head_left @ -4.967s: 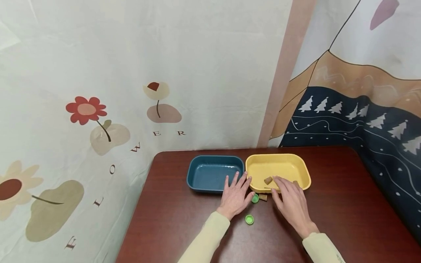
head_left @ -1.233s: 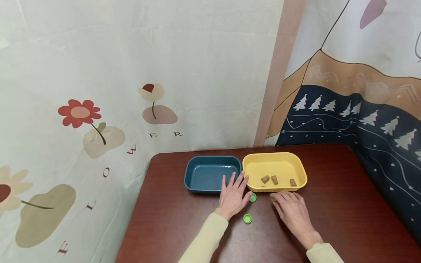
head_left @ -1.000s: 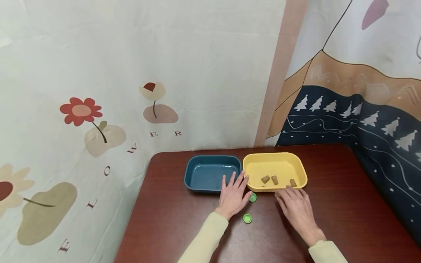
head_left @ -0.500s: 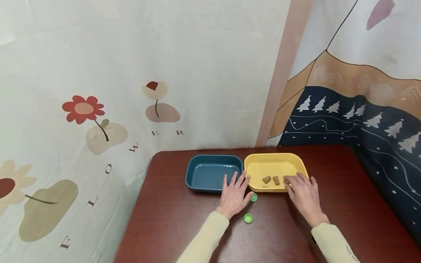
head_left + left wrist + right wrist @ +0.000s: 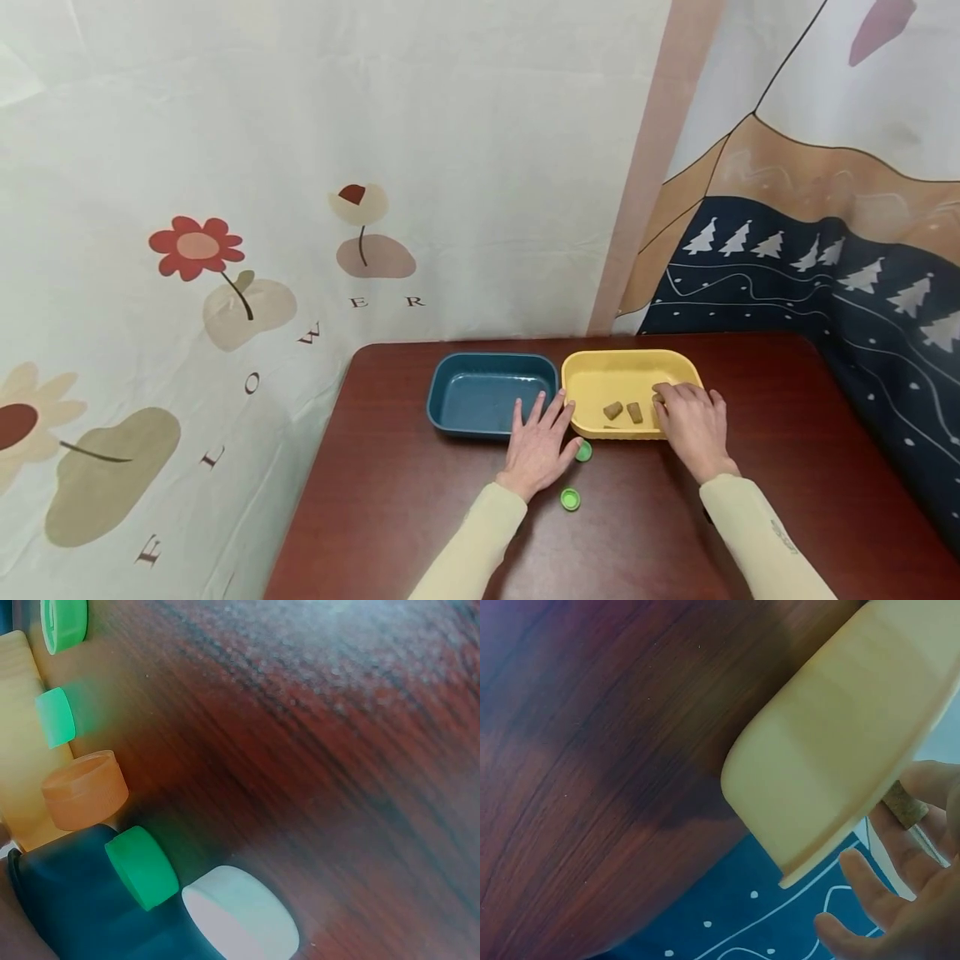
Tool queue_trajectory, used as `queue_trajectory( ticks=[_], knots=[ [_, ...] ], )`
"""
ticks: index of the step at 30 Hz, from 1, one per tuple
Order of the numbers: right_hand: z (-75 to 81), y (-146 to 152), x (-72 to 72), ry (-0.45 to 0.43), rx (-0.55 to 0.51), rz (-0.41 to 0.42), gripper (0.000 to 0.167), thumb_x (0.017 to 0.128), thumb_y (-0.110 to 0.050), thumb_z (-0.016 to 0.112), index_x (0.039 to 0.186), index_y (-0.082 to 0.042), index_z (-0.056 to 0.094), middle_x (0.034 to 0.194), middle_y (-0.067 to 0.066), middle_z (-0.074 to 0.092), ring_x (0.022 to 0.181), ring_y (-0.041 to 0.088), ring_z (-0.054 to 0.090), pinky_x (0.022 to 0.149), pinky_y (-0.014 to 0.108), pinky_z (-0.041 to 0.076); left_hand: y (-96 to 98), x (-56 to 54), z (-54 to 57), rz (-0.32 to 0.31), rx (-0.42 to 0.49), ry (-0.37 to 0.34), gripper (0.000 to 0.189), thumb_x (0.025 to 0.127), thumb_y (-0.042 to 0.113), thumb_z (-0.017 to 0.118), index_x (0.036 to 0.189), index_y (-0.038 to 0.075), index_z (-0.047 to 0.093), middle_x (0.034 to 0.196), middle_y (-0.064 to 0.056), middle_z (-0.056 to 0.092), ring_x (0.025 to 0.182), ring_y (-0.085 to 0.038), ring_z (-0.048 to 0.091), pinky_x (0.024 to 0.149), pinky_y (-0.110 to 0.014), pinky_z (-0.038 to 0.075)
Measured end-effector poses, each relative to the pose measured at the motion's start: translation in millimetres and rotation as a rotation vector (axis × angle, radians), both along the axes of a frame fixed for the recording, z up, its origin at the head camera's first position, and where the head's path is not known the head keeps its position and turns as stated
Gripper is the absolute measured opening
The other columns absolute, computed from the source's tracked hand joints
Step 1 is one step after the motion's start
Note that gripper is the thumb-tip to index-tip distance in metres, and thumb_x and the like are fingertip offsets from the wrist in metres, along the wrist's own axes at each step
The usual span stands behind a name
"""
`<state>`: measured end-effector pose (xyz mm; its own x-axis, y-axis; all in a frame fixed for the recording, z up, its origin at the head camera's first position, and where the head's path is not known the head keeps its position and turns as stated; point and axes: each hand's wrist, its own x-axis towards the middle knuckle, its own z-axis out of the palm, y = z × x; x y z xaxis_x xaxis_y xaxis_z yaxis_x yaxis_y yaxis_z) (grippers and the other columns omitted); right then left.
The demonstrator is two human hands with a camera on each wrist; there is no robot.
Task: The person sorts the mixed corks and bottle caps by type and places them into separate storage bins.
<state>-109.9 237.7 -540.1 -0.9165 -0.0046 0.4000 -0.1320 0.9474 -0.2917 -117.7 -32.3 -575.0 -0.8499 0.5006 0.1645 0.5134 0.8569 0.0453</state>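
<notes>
over the yellow tray (image 5: 600, 382), right hand (image 5: 693, 427) pinches cork (image 5: 905, 805)

Pinches 1 stubby brown cork (image 5: 904, 806) in the right hand (image 5: 693, 425), over the yellow tray (image 5: 600, 385); near it, 2 similar pieces (image 5: 634, 412) lying side by side inside.

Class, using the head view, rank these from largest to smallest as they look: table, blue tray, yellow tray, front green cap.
1. Table
2. Blue tray and yellow tray: too alike to rank
3. Front green cap
</notes>
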Motion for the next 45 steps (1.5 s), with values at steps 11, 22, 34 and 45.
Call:
queue_trajectory(
  ticks=[11,22,34,45],
  knots=[
    [-2.8,-3,-14.6,-0.196,0.037,-0.053,0.024,0.094,-0.008,0.069,0.117,-0.003,0.071,0.107,0.023,0.073,0.114,0.051,0.058,0.100,0.078,0.029,0.2,-0.6,0.2,0.004,-0.018,-0.007,0.062,0.106,0.057,0.042,0.160,0.026,0.041,0.169,0.003,0.030,0.154,-0.031,0.031,0.120,-0.065,0.020],
    [-4.6,-3,-17.5,-0.302,0.032,-0.064,0.028,0.096,-0.013,0.067,0.120,-0.001,0.070,0.104,0.024,0.073,0.112,0.051,0.058,0.097,0.079,0.031,1.8,0.4,2.7,0.009,-0.034,0.007,0.063,0.106,0.059,0.040,0.160,0.027,0.042,0.168,0.004,0.031,0.154,-0.029,0.031,0.119,-0.065,0.022],
    [4.7,1,-3.1,-0.267,-0.035,-0.079,0.038,0.099,-0.024,0.064,0.128,0.001,0.067,0.124,0.029,0.067,0.128,0.055,0.047,0.103,0.081,0.022,5.3,-0.5,6.6,0.010,0.011,-0.048,0.063,0.106,0.056,0.046,0.161,0.024,0.041,0.169,0.000,0.030,0.154,-0.033,0.030,0.117,-0.071,0.019],
    [19.1,10,31.5,-0.120,-0.104,-0.087,0.035,0.096,-0.021,0.068,0.124,0.000,0.070,0.124,0.031,0.066,0.128,0.057,0.046,0.102,0.081,0.022,10.2,-2.7,4.5,0.000,0.033,-0.043,0.062,0.107,0.057,0.039,0.160,0.025,0.042,0.168,-0.003,0.033,0.154,-0.032,0.030,0.115,-0.074,0.019]
  ],
)
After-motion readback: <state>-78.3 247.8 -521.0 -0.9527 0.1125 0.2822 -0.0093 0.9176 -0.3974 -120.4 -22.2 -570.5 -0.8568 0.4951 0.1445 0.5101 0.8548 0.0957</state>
